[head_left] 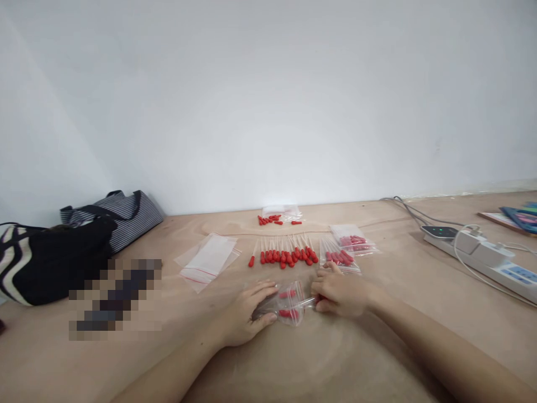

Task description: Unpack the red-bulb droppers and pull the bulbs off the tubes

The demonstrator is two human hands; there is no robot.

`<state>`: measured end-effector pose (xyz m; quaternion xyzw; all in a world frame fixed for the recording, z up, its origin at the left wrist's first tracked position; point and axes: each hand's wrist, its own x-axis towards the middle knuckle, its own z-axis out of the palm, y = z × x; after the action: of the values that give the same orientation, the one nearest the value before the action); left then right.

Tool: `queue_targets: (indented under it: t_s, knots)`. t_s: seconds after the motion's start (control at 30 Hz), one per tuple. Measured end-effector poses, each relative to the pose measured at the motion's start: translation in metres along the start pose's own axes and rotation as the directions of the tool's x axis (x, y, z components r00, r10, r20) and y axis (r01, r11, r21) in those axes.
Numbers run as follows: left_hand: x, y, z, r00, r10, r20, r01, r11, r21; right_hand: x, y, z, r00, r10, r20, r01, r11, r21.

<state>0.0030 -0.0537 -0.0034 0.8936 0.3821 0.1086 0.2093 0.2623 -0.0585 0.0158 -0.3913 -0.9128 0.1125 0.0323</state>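
Note:
A clear zip bag (pixel 298 319) lies on the table with red-bulbed droppers inside. My left hand (pixel 255 308) holds it at its left end, thumb and fingers closed on the plastic. Its red-lined mouth faces right. My right hand (pixel 342 291) grips a dropper (pixel 309 303) by its red bulb, mostly covered by the fingers, with the pale tube pointing left at the bag's mouth. Just beyond the hands lies a row of loose droppers (pixel 283 257), red bulbs towards me. Beside my right hand is a filled bag of droppers (pixel 339 257).
Another filled bag (pixel 356 242) lies behind it. Flat zip bags (pixel 210 257) are at left. More red bulbs (pixel 268 220) lie by a plastic bag (pixel 283 211) near the wall. A power strip (pixel 486 260) with cables stands right; a black bag (pixel 59 257) and striped bag (pixel 134 218) stand left.

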Motion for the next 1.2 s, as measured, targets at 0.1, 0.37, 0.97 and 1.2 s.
queue_targets:
  t_s: [0.1,0.37,0.97,1.2]
  knots:
    - [0.0,0.0,-0.001,1.0,-0.011,0.015,0.011,1.0,0.009,-0.011,0.021,-0.009,0.99,0.11,0.086,-0.119,0.986,0.118]
    - [0.001,-0.001,-0.002,1.0,0.0,0.018,0.0,1.0,0.003,0.002,0.074,-0.031,0.716,0.698,0.019,-0.66,0.668,0.344]
    - [0.002,0.004,-0.005,0.999,-0.021,0.037,0.02,0.999,0.025,0.062,0.066,-0.006,0.526,0.82,-0.227,-0.806,0.566,0.176]
    - [0.002,0.0,-0.002,0.999,-0.018,0.034,0.017,1.0,0.02,0.036,0.048,-0.014,0.638,0.66,-0.398,-0.642,0.741,0.198]
